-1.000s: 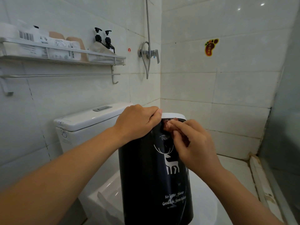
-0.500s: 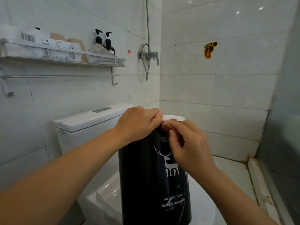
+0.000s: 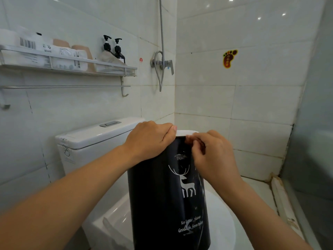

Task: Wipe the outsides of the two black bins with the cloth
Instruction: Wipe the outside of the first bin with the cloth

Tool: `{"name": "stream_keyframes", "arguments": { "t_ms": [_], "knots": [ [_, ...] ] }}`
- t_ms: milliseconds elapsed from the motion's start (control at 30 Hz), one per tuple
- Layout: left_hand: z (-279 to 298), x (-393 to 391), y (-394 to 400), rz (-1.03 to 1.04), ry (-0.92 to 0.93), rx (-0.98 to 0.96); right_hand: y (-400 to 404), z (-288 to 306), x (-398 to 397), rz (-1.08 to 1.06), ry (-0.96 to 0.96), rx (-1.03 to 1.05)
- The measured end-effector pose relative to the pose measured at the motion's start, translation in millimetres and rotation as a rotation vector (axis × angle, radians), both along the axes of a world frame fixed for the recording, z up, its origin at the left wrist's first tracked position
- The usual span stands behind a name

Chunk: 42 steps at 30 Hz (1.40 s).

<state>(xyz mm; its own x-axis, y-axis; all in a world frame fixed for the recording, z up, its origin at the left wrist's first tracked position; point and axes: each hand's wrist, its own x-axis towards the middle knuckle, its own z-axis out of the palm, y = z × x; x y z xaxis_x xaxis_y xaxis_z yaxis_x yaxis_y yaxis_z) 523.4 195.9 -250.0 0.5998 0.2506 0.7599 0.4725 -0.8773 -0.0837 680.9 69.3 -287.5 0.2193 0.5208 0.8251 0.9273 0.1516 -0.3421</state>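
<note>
A glossy black bin (image 3: 158,204) with a white deer print and a white rim (image 3: 187,132) stands upright on the closed toilet lid. My left hand (image 3: 149,139) grips the top of the bin at its left, fingers curled over the rim. My right hand (image 3: 214,157) is on the upper front wall just under the rim, with thumb and curled fingers pinching there. What lies between those fingertips cannot be made out. No cloth and no second bin are in view.
The white toilet tank (image 3: 93,139) stands close behind and left of the bin, and the toilet lid (image 3: 221,222) is under it. A wall shelf (image 3: 72,69) with bottles and a towel bar (image 3: 63,86) hang at upper left. A shower valve (image 3: 163,63) is in the corner and a glass partition (image 3: 315,123) stands at right.
My left hand has kept its grip on the rim. My right hand's fingers have curled in tighter at the same spot under the rim. The bin has stayed in place.
</note>
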Motion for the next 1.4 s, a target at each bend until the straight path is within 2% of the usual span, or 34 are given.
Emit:
{"name": "stream_keyframes", "arguments": {
  "t_ms": [100,233,400,533,667,833,967,1167,1400],
  "knots": [
    [0,4,-3,0.023,0.009,0.004,-1,1,0,-0.055,0.006,-0.018],
    [1,7,-3,0.060,0.028,-0.001,-4,-1,-15,0.070,-0.122,0.003],
    [3,11,-6,0.032,0.064,-0.010,-2,-1,4,-0.074,-0.033,0.019],
    [4,14,-5,0.052,0.073,-0.011,-2,-8,-6,0.077,-0.148,0.061],
    [3,11,-2,0.045,0.067,-0.004,0,-6,11,-0.016,-0.028,0.037],
    [2,7,2,0.046,0.033,-0.010,-7,-23,3,0.252,-0.228,0.120],
    [0,5,3,0.027,0.014,0.007,-2,-42,12,0.145,-0.132,0.224],
    [0,0,4,0.033,-0.007,-0.030,-15,-79,1,0.349,-0.043,0.155],
    [0,-2,2,0.046,0.000,-0.074,6,-41,9,0.260,0.102,0.164]
  ]
}}
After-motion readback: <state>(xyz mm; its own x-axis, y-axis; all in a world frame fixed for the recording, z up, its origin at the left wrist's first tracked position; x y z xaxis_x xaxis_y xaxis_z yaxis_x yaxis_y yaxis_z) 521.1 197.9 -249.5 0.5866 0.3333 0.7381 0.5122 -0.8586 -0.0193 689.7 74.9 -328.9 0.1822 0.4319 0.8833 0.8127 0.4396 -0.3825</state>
